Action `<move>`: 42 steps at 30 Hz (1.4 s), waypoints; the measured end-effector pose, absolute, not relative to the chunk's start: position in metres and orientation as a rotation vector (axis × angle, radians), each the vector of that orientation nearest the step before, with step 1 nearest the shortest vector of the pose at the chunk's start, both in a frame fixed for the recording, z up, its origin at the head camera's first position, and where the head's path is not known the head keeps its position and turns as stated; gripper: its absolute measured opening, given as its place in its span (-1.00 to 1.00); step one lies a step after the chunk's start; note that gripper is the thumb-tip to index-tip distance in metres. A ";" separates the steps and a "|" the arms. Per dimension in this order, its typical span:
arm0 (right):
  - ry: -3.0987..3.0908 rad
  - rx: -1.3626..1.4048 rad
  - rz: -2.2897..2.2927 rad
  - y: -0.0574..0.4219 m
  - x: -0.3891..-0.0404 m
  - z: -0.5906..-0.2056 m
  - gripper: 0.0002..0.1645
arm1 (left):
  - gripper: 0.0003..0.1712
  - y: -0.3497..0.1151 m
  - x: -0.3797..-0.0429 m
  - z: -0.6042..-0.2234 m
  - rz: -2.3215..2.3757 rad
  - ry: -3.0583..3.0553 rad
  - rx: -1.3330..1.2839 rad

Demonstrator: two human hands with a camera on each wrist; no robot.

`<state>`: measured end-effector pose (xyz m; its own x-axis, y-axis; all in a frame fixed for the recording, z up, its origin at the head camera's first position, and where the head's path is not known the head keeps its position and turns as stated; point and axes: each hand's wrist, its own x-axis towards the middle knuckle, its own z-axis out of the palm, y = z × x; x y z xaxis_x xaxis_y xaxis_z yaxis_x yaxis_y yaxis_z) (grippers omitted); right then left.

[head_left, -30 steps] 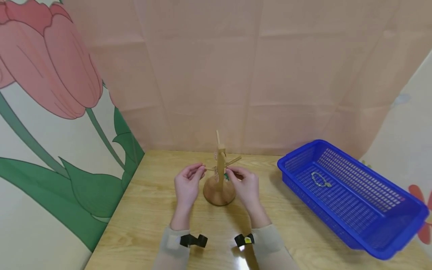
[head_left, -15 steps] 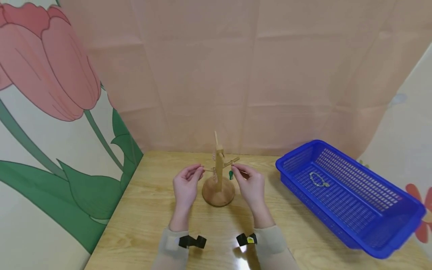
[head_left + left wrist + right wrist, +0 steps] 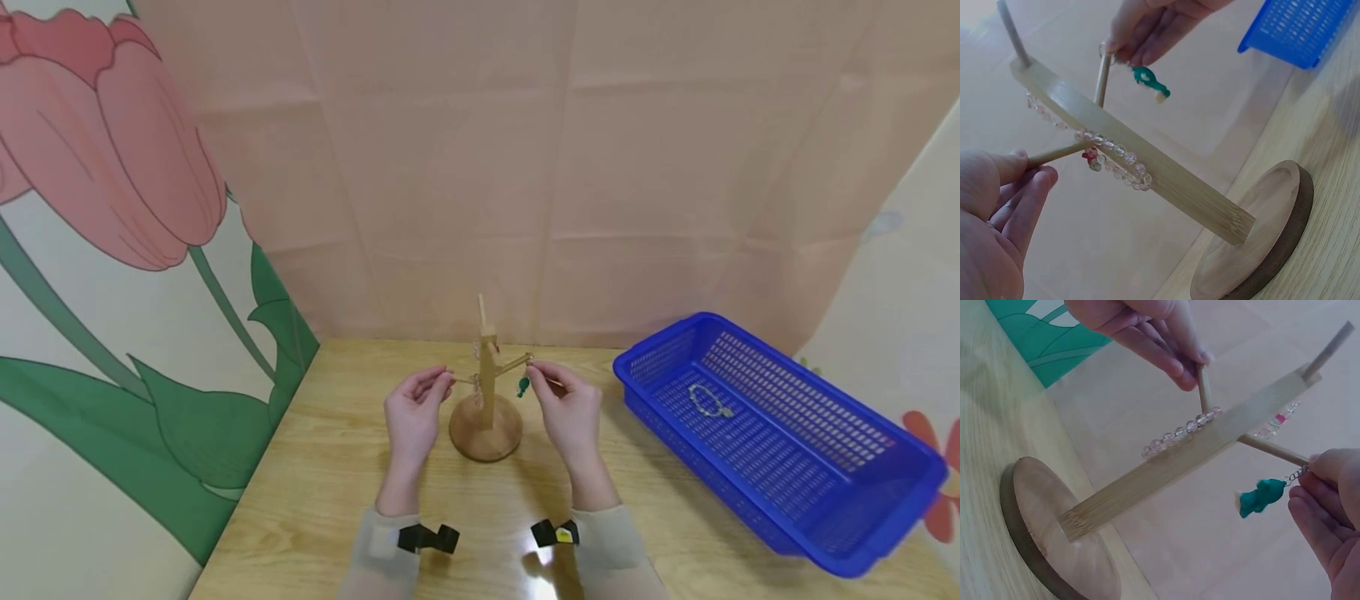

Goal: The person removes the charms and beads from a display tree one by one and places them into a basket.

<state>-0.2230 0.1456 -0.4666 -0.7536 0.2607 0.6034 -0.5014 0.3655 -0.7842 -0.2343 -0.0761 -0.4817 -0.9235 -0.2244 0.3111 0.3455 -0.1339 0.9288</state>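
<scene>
A wooden jewelry stand [image 3: 487, 392] with a round base and thin pegs stands on the table. My left hand [image 3: 415, 412] pinches the end of its left peg [image 3: 1060, 153] between thumb and finger. A bracelet of clear pink beads [image 3: 1129, 157] hangs on that peg, against the post. My right hand [image 3: 567, 412] pinches a keychain at the outer end of the right peg [image 3: 1272, 450]. Its green figure [image 3: 1261, 497] dangles below the fingers on a short chain. In the left wrist view, the metal ring [image 3: 1103, 52] shows at the peg's tip.
A blue plastic basket [image 3: 750, 508] sits on the table at the right, with a pale beaded bracelet [image 3: 708, 401] inside. Another pink beaded bracelet [image 3: 1280, 420] hangs higher on the stand. A pink cloth [image 3: 450, 167] covers the wall behind the wooden table [image 3: 300, 517].
My right hand has moved right, from beside the post to the right peg's outer end, taking the green keychain with it. The left hand stays on the left peg.
</scene>
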 end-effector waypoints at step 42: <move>-1.870 0.107 1.415 0.168 -0.212 -0.437 -0.90 | -0.82 -0.076 -0.235 -0.478 -2.097 -1.777 -0.117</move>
<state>-0.2120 0.1679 -0.4365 -0.6974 0.3686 0.6147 -0.4916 0.3781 -0.7845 -0.2346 -0.0758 -0.4784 -0.9211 -0.2377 0.3083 0.3431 -0.1217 0.9314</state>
